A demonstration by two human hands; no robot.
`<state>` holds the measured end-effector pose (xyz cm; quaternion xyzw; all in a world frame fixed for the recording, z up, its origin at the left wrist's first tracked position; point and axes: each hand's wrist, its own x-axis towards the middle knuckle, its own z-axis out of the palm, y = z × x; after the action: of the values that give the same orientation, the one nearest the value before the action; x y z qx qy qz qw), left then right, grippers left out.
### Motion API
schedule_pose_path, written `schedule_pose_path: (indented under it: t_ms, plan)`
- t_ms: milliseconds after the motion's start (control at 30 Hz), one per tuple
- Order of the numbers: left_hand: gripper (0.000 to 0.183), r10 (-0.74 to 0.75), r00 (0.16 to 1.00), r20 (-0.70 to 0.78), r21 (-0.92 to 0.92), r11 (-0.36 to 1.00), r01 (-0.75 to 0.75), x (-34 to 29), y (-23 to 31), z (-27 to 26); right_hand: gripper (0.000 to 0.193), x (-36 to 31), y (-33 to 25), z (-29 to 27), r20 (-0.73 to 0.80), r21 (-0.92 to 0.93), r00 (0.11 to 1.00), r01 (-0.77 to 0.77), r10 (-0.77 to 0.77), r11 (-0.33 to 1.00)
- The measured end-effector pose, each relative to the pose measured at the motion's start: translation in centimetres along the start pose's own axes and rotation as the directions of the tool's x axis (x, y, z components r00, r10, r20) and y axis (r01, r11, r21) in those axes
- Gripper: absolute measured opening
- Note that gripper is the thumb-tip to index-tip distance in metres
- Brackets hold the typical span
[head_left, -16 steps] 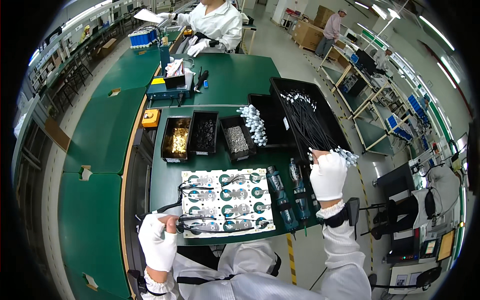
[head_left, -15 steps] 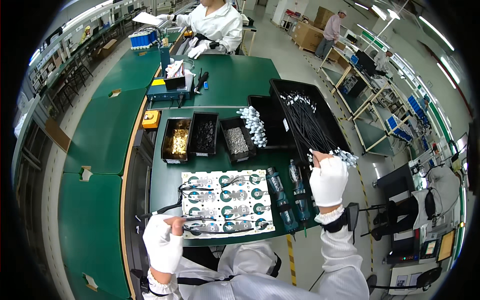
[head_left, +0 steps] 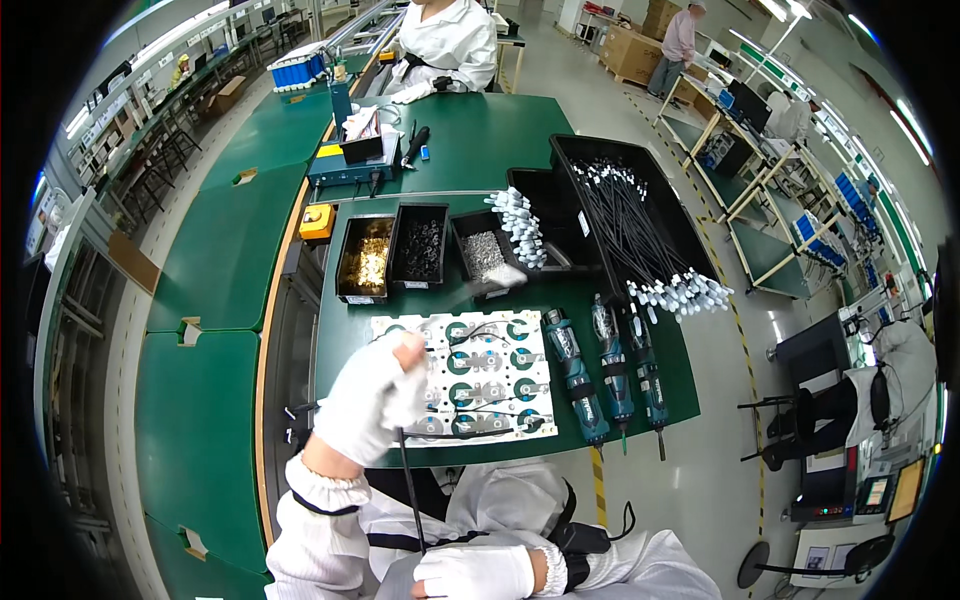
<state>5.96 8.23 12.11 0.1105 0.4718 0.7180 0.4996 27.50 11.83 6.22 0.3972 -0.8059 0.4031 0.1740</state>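
My left hand (head_left: 372,398), in a white glove with bare fingertips, is closed on a black cable (head_left: 410,490) above the left part of a white board (head_left: 535,400) with round green openings, metal tabs and black leads. From that hand the cable runs down to my right hand (head_left: 478,573), also gloved, closed around its lower part near the bottom edge. A blurred pale streak (head_left: 505,280) beyond my left hand looks like the cable's white-capped other end. My left hand and wrist hide part of the board.
Small black bins hold gold-coloured parts (head_left: 370,260), black parts (head_left: 420,250) and silver parts (head_left: 483,255). A large black tray (head_left: 690,240) holds white-capped cables. Three teal power screwdrivers (head_left: 612,360) lie right of the board. Across the bench sits a person (head_left: 450,50) in white.
My right hand has left the cable tray and come down to the lower edge. My left hand has moved up and right over the board, and a cable now stretches between both hands.
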Motion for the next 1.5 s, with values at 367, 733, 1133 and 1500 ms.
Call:
schedule_pose_path:
  t_ms: [367,733,1133,1500]
  plan:
    - [0.031,0.224,0.953,0.203,0.973,0.061,-0.221,2.4,-6.3,2.5,0.014,-8.5,3.9,-10.8,-0.715,-0.238,0.497,-0.835,0.492,0.497]
    - [0.025,0.268,0.953,0.144,0.968,0.161,-0.192,4.4,-6.7,3.3,0.013,-11.5,9.0,-13.5,-0.539,-0.151,0.606,-0.752,0.585,0.641]
    - [0.031,0.069,0.997,0.016,0.904,0.426,-0.044,6.0,-6.0,3.5,0.014,-10.7,8.8,-14.3,-0.473,-0.120,0.627,-0.742,0.619,0.660]
    - [0.035,0.102,0.991,0.088,0.942,0.316,-0.116,6.2,-6.8,3.1,0.017,-11.2,8.9,-13.5,-0.611,0.097,0.499,-0.723,0.615,0.684]
